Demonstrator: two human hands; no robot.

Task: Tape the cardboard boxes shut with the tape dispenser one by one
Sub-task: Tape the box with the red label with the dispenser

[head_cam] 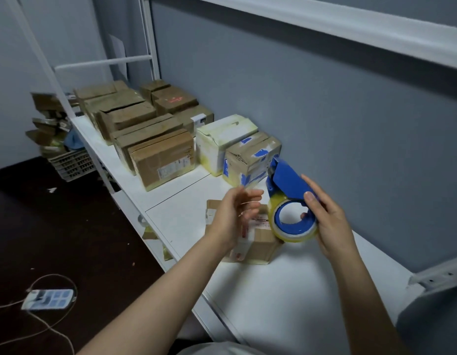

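Right grip (330, 219) wraps the tape dispenser (291, 183) just above the near box (260, 239) on the counter (286, 290); left grip (235, 213) hangs loose, seemingly empty. Dispenser looks light, rigid; hold its blue frame.

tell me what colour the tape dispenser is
The tape dispenser is blue; head view, gripped by the right hand.

Smooth blue plastic tape dispenser (289, 180); glossy clear yellowish tape roll (295, 238); matt brown cardboard boxes (162, 157), scuffed; smooth white table (273, 290).
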